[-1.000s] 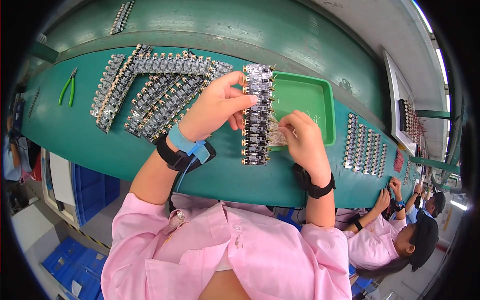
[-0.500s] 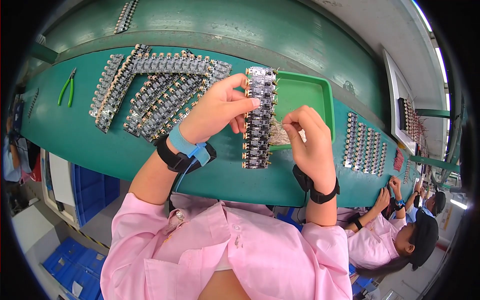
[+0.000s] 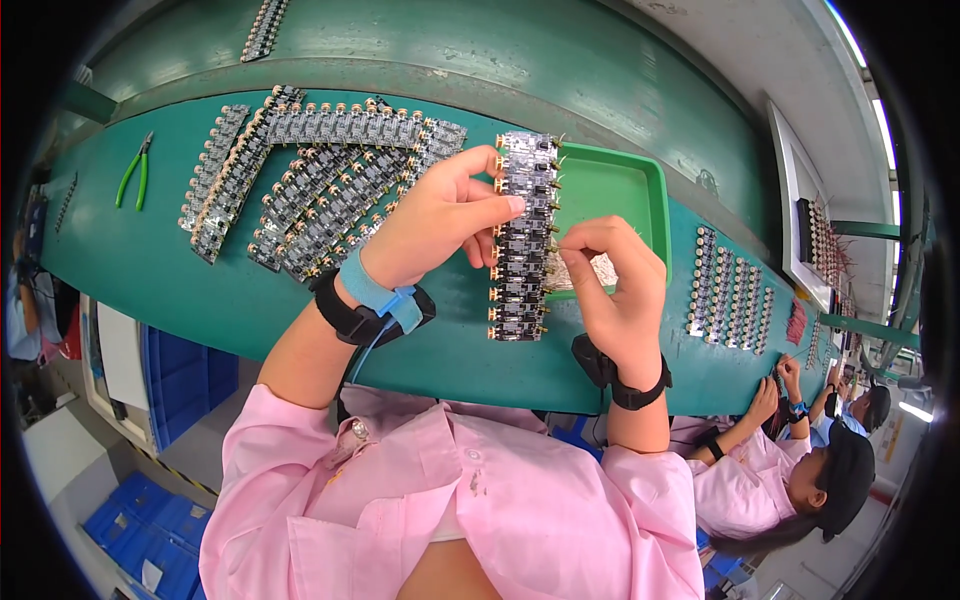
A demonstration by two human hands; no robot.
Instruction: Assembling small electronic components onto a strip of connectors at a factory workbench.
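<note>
At the centre of the frame, a long strip of joined circuit boards [image 3: 524, 245] stands nearly upright in the view above a green worktable [image 3: 440, 365]. The left hand [image 3: 438, 215] pinches its left edge, thumb across the board face and fingers behind. The right hand [image 3: 622, 285] has thumb and forefinger brought together just beside the strip's right edge; whether a fine piece lies between the tips is too small to tell. Behind the strip and right hand, a green tray [image 3: 658, 200] contains pale, thin pieces [image 3: 566, 276]. A loosely overlapping group of similar strips [image 3: 345, 128] occupies the upper left, with green-handled pliers [image 3: 142, 180] farther left. At right, a row of shorter strips [image 3: 728, 290] lies on the worktable. Lower right: a co-worker in pink [image 3: 755, 490]. Lower left: blue bins [image 3: 150, 530].
</note>
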